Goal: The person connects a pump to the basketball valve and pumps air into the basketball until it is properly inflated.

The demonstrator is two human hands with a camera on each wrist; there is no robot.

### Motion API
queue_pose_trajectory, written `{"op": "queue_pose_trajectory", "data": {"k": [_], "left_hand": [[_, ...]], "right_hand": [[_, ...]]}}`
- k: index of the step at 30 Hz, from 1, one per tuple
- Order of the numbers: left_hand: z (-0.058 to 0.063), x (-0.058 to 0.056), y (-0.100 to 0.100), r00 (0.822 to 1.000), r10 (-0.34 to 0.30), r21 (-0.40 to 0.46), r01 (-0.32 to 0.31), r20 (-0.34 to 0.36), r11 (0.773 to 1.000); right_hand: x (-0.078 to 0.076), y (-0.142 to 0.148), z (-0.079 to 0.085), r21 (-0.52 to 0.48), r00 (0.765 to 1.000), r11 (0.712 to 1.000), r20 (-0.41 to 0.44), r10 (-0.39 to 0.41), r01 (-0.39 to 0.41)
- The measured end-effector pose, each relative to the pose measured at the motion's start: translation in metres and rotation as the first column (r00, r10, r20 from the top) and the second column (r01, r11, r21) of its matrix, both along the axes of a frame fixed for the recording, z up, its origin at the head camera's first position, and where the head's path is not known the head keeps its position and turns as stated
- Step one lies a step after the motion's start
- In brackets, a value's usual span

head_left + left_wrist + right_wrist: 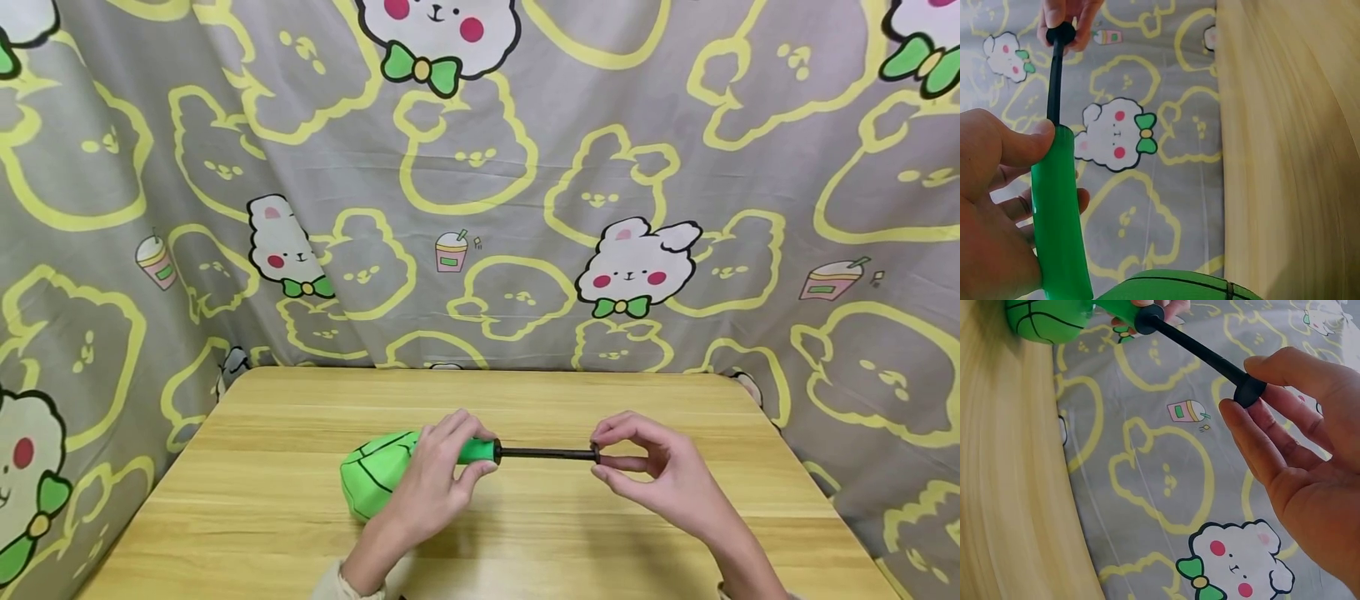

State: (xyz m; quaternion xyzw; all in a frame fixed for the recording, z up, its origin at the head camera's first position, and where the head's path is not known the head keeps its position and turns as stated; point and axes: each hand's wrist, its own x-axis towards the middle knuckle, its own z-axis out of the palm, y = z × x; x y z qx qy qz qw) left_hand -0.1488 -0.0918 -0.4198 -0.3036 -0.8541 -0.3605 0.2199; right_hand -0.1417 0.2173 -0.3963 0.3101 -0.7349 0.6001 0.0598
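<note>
A green hand pump [477, 451] with a black plunger rod [547, 454] stretches between the two hands above the table. My left hand [435, 483] holds the green barrel, thumb along its side in the left wrist view. On the right, my right hand [675, 475] pinches the round black end [1249, 392] of the rod between thumb and fingers. The rod is drawn well out of the barrel. At the barrel's far end, left of my left hand, is a green ball [369, 482] with black lines, its surface creased and sagging. My left hand covers where ball and pump meet in the head view.
Below the hands lies a light wooden table [285, 408]. Right behind its back edge hangs a grey curtain [517, 233] with yellow outlines and white cartoon animals, and it wraps round both sides.
</note>
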Motion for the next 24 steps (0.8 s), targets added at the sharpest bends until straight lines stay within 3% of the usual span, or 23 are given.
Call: {"op": "queue_pose_trajectory", "data": {"k": [9,24], "left_hand": [[0.0,0.002,0.002,1.0,0.012,-0.002,-0.012,0.003,1.0],[-0.001,0.005,0.006,1.0,0.015,-0.027,-0.016,-0.027,1.0]], "right_hand": [[-0.001,0.0,-0.001,-0.019,1.0,1.0,0.017,0.019,-0.019],[-0.002,-0.027,-0.016,-0.13,0.996,0.99,-0.078,0.043,-0.053]]}}
